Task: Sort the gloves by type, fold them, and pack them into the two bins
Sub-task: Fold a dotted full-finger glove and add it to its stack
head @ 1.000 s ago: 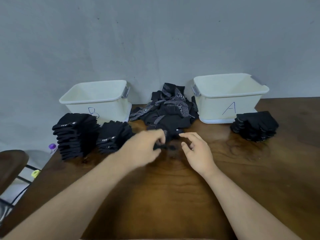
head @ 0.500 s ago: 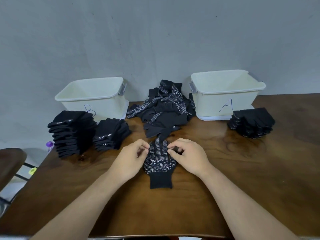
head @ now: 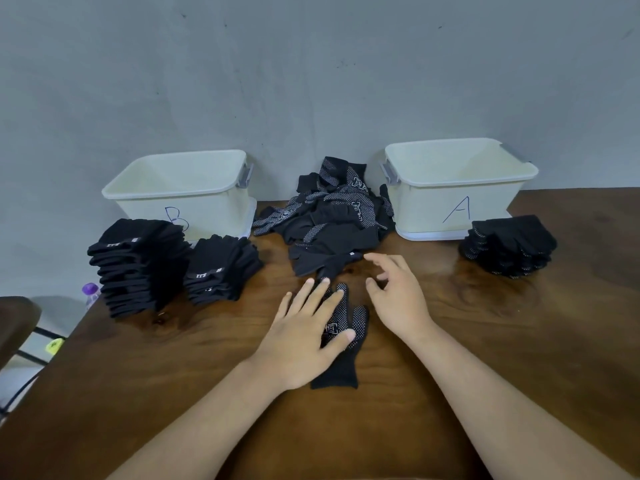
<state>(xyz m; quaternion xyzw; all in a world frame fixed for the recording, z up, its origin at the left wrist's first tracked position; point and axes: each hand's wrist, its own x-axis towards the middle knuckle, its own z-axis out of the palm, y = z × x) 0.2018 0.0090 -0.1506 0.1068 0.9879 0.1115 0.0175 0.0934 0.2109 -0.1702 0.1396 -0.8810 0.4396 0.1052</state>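
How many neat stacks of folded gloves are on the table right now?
3. A tall stack and a shorter stack sit before bin B; a third stack sits by bin A. The loose pile between the bins isn't counted; the bin floors are hidden.

We are looking through a single wide-angle camera worn on the head, facing forward and down, hovering close above the counter and taking in the wall behind it.

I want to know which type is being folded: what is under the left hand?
A black dotted glove lies flat on the table under the left hand. Its logo, some fingertips, thumb and cuff show; the hand covers the rest of its palm side.
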